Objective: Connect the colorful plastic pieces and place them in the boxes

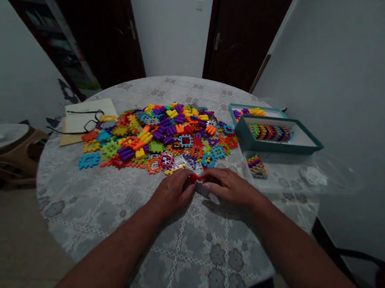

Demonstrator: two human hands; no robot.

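Note:
My left hand point(174, 191) and my right hand point(229, 186) meet at the near side of a heap of toy pieces. Between their fingertips is a small red plastic building piece point(196, 178), gripped from both sides and partly hidden by the fingers. A grey shape point(202, 189) shows just under it; whether it is joined to the red piece I cannot tell. Straight beyond the hands spreads the pile of colourful interlocking plastic pieces point(164, 133), with toothed square plates and ribbed purple, yellow and orange connectors.
A green-rimmed box point(279, 151) holding rows of sorted pieces stands at the right, another box point(261, 109) behind it. Beside them lie a small stack of pieces point(257, 167) and a clear plastic bag point(296, 181). Glasses point(90, 125) rest on a notebook point(75, 137) at left.

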